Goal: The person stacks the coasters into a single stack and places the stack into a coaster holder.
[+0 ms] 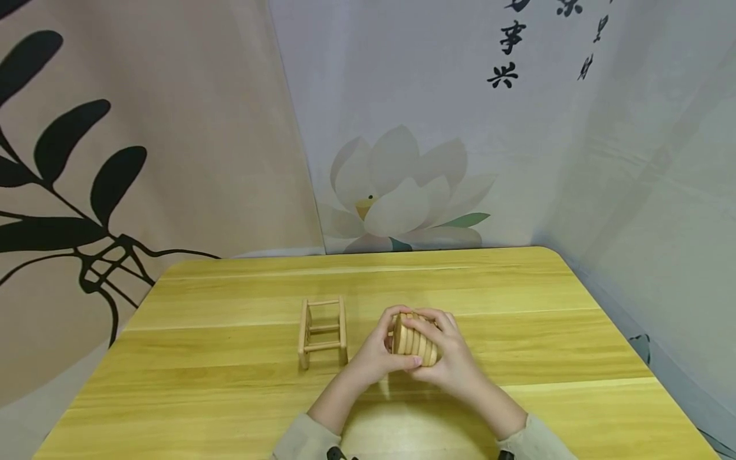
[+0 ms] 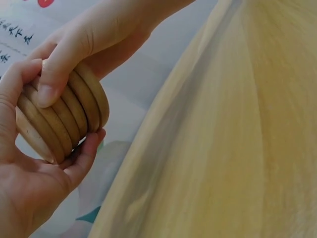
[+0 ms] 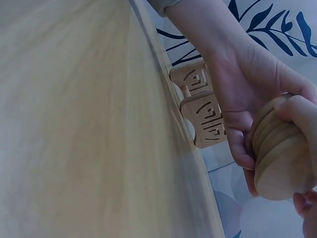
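Several round wooden coasters (image 1: 414, 342), packed face to face in a stack, are held between both hands over the table. My left hand (image 1: 376, 354) grips the stack from the left, its thumb along the near lower edge. From the right, my right hand (image 1: 451, 354) holds the same coasters, with fingers over their top edges. In the left wrist view the rims of the coasters (image 2: 62, 119) lie close against one another. One flat, plain end face of the stack (image 3: 285, 173) shows in the right wrist view.
To the left of the hands a small wooden rack (image 1: 303, 335) stands on the wooden table (image 1: 190, 345). Its side panels carry a cut-out pattern (image 3: 210, 119), joined by round rods. Behind the table hangs a printed cloth (image 1: 230, 128) with leaves, a lotus and writing.
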A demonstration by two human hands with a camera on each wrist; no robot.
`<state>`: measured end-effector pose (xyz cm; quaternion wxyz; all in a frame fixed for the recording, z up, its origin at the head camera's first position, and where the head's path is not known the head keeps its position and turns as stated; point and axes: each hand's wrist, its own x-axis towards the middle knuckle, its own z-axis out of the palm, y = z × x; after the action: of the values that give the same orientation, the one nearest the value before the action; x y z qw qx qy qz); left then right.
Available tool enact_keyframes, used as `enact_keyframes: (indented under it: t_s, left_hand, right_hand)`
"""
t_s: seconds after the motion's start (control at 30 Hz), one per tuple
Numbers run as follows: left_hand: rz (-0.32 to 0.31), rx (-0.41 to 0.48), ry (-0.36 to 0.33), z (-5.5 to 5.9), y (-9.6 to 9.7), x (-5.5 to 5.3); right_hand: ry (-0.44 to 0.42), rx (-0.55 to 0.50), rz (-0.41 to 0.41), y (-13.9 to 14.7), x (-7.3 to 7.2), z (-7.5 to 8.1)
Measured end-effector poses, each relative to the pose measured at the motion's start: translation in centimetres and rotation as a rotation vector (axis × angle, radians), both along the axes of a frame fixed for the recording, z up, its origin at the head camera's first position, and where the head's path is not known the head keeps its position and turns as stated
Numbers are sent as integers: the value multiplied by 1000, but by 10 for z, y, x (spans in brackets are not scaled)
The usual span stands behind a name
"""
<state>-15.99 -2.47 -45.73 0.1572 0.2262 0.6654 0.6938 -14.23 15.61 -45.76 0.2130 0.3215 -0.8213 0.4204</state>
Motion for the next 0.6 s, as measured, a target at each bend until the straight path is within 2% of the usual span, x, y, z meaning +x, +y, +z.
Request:
enact_keyframes:
  t_s: [0.27,0.6]
  left_hand:
    - [21,45,-32,-1,1,0]
    - [32,95,-52,-3,1,-1]
  right_hand:
    - [-41,21,1,-1,0,2]
    - [-25,64,1,-2,-3,1]
